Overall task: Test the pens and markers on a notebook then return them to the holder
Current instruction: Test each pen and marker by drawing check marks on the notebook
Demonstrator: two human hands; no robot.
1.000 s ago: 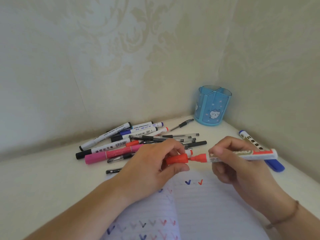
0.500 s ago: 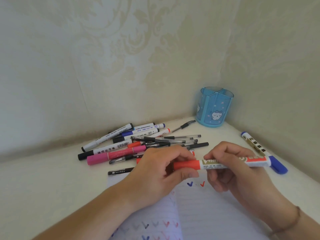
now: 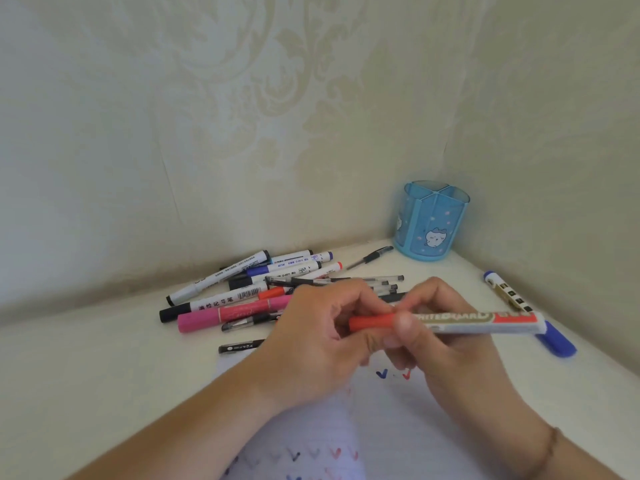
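Observation:
A red whiteboard marker [image 3: 460, 322] lies level between both hands above the open notebook [image 3: 381, 427]. My left hand [image 3: 322, 344] grips its red cap [image 3: 372, 322], which sits on the marker's tip. My right hand [image 3: 440, 337] holds the white barrel. Blue and red tick marks [image 3: 393, 374] show on the page under the hands. The blue pen holder [image 3: 431, 226] stands empty in the far corner. A pile of pens and markers [image 3: 263, 289] lies behind my left hand.
A blue-capped whiteboard marker [image 3: 526, 311] lies by the right wall, partly behind the red one. A black pen [image 3: 369, 258] lies apart near the holder. Walls close in at the back and right.
The red cap, held apart from the tip a second ago, has been pushed onto the marker. Both hands have come together.

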